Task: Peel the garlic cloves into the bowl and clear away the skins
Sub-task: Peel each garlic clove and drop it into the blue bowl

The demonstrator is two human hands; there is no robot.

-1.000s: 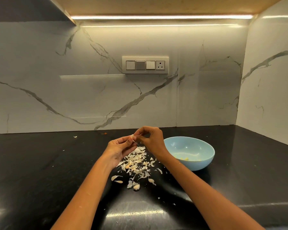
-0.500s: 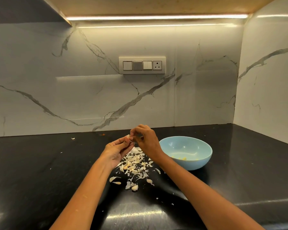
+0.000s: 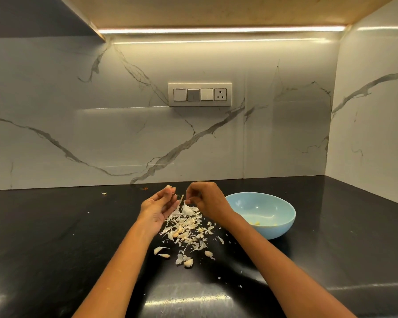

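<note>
Hands are hovering over the black counter, just above the far end of the skin pile. Your left hand is sitting palm-up, fingers loosely extended, with a garlic clove showing at its fingertips; thumb and fingers appear to be pinching it, though the grip itself is too small to see clearly. Your right hand is curling its fingers inward, thumb and forefinger pinching a strip of skin that is hanging down between the two hands. The hands are sitting near each other but not touching.

Papery skins are lying scattered under and near your hands, spreading toward you, with a few unpeeled cloves mixed in the middle of the heap. More cloves are lying at the near edge: two at the left and one nearest you. Small flakes are trailing off to the right and nearer.

A light blue bowl is standing upright on the counter just right of the pile, beside your right wrist, holding a few yellowish peeled pieces at the bottom. One stray flake is lying far left by the marble backsplash. A switch panel is sitting on that wall above the hands.
</note>
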